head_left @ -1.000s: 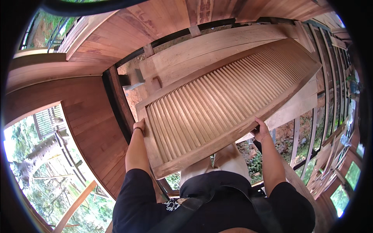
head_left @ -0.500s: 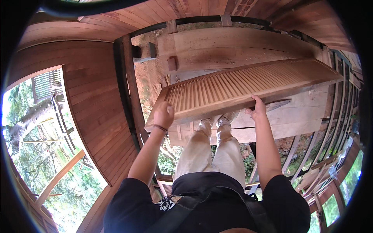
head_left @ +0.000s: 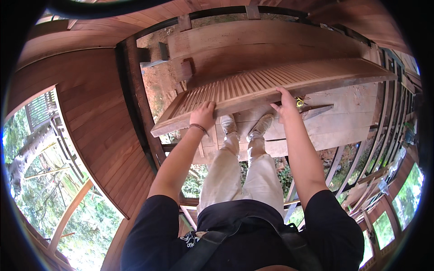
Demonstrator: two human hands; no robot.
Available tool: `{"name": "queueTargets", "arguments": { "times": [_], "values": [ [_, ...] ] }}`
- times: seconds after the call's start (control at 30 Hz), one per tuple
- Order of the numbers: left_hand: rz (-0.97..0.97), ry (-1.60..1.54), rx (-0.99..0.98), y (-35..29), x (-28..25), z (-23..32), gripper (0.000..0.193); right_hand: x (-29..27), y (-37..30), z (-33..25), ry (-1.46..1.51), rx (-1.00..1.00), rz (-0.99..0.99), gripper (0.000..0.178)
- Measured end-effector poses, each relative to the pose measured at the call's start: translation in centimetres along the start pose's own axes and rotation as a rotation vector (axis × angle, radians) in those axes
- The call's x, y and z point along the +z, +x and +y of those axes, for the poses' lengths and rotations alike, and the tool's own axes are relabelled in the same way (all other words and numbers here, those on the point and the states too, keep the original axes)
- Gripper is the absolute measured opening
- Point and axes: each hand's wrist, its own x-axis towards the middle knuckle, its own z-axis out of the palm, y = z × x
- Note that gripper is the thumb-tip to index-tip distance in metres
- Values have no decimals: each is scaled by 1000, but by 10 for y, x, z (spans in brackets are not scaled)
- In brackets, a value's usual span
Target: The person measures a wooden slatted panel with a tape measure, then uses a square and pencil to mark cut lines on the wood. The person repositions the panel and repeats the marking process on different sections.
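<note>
A long wooden louvered panel [head_left: 271, 86] lies tilted in front of me, its slats facing up and its solid end reaching far to the right. My left hand [head_left: 203, 114] is closed over the near edge toward the left end, fingers bent over the frame. Near the middle of that same edge, my right hand [head_left: 285, 105] grips the frame, thumb on the upper side and the other fingers partly hidden below. A handsaw [head_left: 318, 111] rests on the boards just right of my right hand. Beside it sits a small yellow tape measure [head_left: 299, 103].
Wide planks [head_left: 271, 43] lie beyond the panel. Pale boards [head_left: 334, 126] are under my feet, with gaps and bare joists [head_left: 348, 169] at the right. A plank wall [head_left: 95, 117] with a large opening stands left, beside a dark post [head_left: 143, 104].
The panel has shifted left and away from me, uncovering my shoes and the tape measure. My left hand has moved right along the edge, and my right hand has moved slightly left and farther away.
</note>
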Motion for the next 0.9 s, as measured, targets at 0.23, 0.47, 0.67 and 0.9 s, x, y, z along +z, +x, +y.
{"name": "queueTargets", "arguments": {
  "times": [0.23,0.47,0.67,0.9],
  "values": [
    [-43,70,1,23,-16,-3,64,15,-9,-6,-66,-73,30,61],
    [159,112,68,77,-26,77,57,-20,5,20,-361,-469,-160,64],
    [343,248,147,91,-23,67,47,-150,110,197,-750,-521,84,44],
    [468,319,228,90,-21,74,46,-229,323,219,-1250,-363,251,76]
  ]
}}
